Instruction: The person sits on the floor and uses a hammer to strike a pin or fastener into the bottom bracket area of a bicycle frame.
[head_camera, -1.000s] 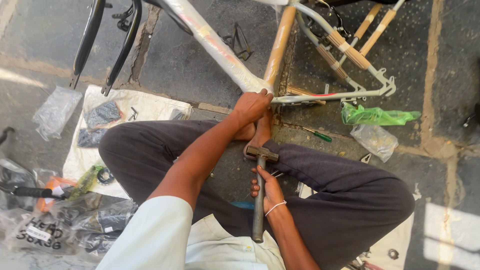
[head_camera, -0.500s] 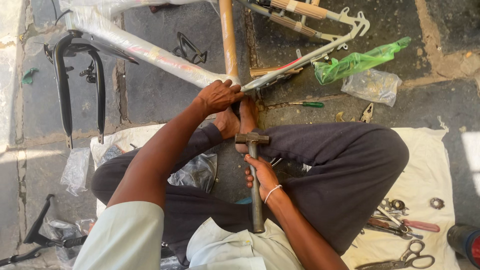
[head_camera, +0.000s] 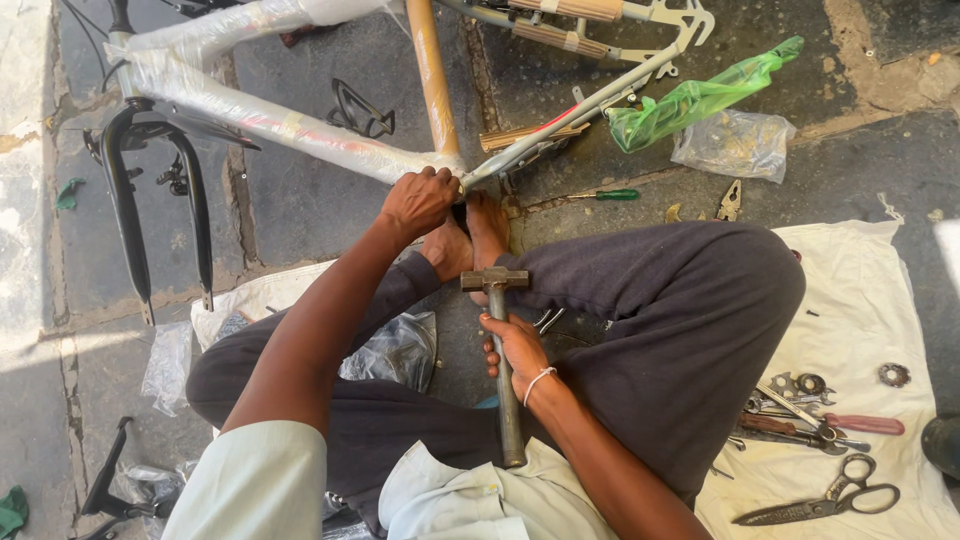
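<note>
We are sitting on a grey stone-paved floor, legs folded, with a white cloth spread over the paving along our right side. Our left hand reaches forward with the arm nearly straight, fingers curled tight over the wrapped bicycle frame at the joint where its tubes meet, just above our bare feet. Our right hand stays close to the body, elbow bent, fist closed around the metal handle of a hammer about midway along; the hammer stands upright between our knees, its head just below the toes and near the frame joint. A black fork hangs at the frame's left end. On the cloth's right edge lie scissors, pliers and small rings. A green-handled screwdriver rests on the stone beyond our right knee, near a green plastic bag.
</note>
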